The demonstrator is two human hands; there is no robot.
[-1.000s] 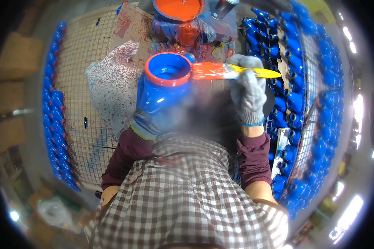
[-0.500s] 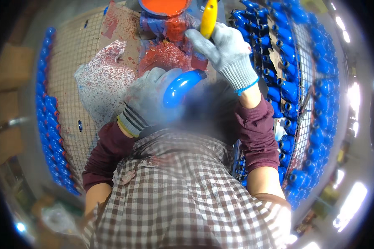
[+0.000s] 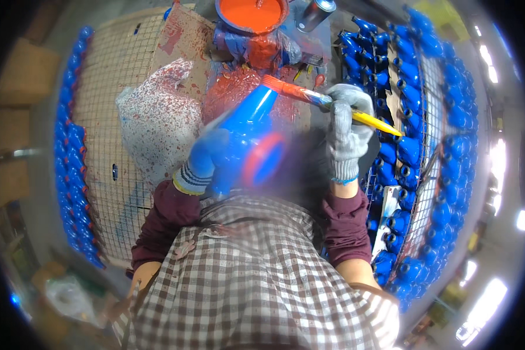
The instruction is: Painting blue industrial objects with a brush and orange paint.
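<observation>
My left hand (image 3: 203,154), in a knit glove, is closed round a glossy blue bottle-shaped piece (image 3: 248,119). The piece's narrow neck points up and right, with red round its mouth; a blurred red ring shows lower on it. Some of my left fingers are hidden behind the piece. In my gloved right hand (image 3: 350,119) is a paintbrush (image 3: 364,119) with a yellow handle, pinched near the middle. Its red-coated bristles reach left and touch the mouth of the neck.
Beyond the hands stands a bowl of orange-red paint (image 3: 254,14), beside a spray can (image 3: 316,14). A paint-speckled glove-shaped cloth (image 3: 160,116) lies on the left. Rows of blue pieces (image 3: 408,105) fill the right racks, and more (image 3: 76,192) line the left mesh.
The brush has swung from handle-up to lying across, its tip now at the neck. The blue piece has been turned neck upward in my left hand, and red now shows on its mouth.
</observation>
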